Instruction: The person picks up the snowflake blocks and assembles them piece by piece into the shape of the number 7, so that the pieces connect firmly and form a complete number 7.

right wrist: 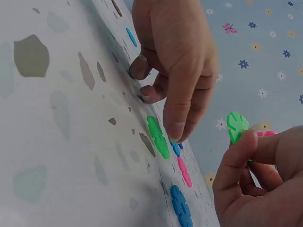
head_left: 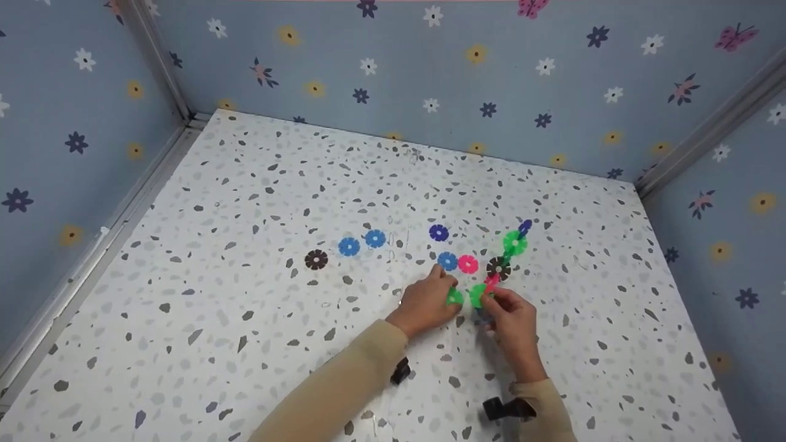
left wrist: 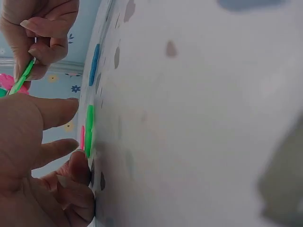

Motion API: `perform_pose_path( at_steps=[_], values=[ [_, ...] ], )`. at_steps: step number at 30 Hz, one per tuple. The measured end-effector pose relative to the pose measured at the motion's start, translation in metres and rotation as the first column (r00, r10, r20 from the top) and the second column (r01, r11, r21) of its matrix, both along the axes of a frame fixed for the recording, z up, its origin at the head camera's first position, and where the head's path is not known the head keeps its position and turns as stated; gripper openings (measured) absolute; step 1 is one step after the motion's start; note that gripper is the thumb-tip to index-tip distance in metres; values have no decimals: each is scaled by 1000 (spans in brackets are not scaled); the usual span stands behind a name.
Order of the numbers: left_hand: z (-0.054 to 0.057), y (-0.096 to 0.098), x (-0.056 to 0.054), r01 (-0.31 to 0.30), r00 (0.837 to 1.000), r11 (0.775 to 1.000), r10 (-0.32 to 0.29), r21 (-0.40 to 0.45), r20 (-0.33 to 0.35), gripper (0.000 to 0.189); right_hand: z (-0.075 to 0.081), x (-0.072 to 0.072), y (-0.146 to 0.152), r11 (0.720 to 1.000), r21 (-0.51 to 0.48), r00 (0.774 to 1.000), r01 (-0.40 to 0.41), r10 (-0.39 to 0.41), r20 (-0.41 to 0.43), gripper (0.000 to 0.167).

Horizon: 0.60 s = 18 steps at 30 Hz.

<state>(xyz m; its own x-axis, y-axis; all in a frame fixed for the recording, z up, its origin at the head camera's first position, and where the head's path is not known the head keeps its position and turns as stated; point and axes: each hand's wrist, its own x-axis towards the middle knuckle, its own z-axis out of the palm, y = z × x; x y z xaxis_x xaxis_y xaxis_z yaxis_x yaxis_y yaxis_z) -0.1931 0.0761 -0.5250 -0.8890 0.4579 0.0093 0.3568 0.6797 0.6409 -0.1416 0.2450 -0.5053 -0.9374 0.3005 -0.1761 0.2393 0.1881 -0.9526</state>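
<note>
My right hand (head_left: 514, 322) pinches the green notched disc (head_left: 477, 296) at the near end of a chain of interlocking plastic discs. A pink disc (head_left: 492, 282), a brown disc (head_left: 498, 269), green ones and a dark blue disc (head_left: 525, 227) follow along the chain. In the right wrist view the pinched green disc (right wrist: 236, 124) stands upright between thumb and fingers. My left hand (head_left: 425, 304) reaches down over a loose green disc (head_left: 454, 297), which lies flat on the table. Its fingers point down, partly bent, with the loose green disc (right wrist: 157, 137) beside them, not gripped.
Beyond my left hand lie a light blue disc (head_left: 447, 261), a pink disc (head_left: 468, 264) and a dark blue disc (head_left: 439, 232). Farther left are two more blue discs (head_left: 349, 247) and a brown disc (head_left: 316, 259). Another blue disc (right wrist: 181, 205) lies near my right hand. Flowered walls (head_left: 399, 67) enclose the speckled table (head_left: 202, 270).
</note>
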Motion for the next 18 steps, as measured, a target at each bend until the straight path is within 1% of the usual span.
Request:
perform_pose_path(
  at_steps=[1, 3, 6, 9, 11, 13, 16, 18],
  values=[
    [-1, 1, 0, 2, 1000, 1000, -2, -28, -12, 45, 0, 0, 0, 1000, -3, 1000, 0, 0, -1, 22],
    [-1, 2, -1, 2, 1000, 998, -3, -56, -20, 42, -1, 0, 0, 1000, -10, 1000, -3, 2, -9, 22],
    [-2, 1, -1, -2, 1000, 999, 1, -53, -22, 37, -1, 0, -1, 1000, -21, 1000, -8, 7, -20, 21],
    [-1, -3, 0, -4, 1000, 1000, 3, -14, -12, 37, 0, -1, -1, 999, -32, 1000, -14, 13, -15, 20],
    [-1, -6, 2, 4, 1000, 1000, -3, 20, -5, 38, 1, -1, -1, 999, -37, 1000, -14, 14, -12, 20],
    [0, -9, 4, 15, 1000, 999, -15, 49, 4, 37, 2, -1, -1, 999, -49, 999, -21, 19, -26, 20],
    [0, -15, 7, 26, 999, 996, -28, 88, 20, 30, 3, -1, -3, 996, -77, 998, -37, 33, -49, 20],
    [1, -21, 8, 16, 999, 993, -21, 120, 36, 23, 3, -1, -4, 994, -97, 997, -52, 46, -58, 19]
  ],
)
